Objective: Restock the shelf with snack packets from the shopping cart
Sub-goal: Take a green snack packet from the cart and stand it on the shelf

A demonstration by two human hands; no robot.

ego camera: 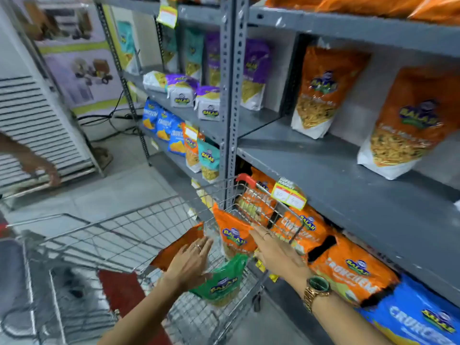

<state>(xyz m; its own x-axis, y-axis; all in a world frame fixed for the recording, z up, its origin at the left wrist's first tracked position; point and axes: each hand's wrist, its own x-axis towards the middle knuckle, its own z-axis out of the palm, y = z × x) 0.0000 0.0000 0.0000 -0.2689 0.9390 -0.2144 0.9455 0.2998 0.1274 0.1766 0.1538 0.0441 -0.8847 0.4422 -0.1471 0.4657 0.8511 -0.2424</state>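
Snack packets (235,236) in the shopping cart (104,235) may slip, since both hands, left (189,262) and right (276,252), reach with grip seemingly spread.

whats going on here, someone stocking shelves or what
A person is reaching into a wire shopping cart parked against a grey shelf. Both hands are open: the left hand and right hand are closing in on an upright orange snack packet, with a green packet below it. The shelf holds only a few packets.
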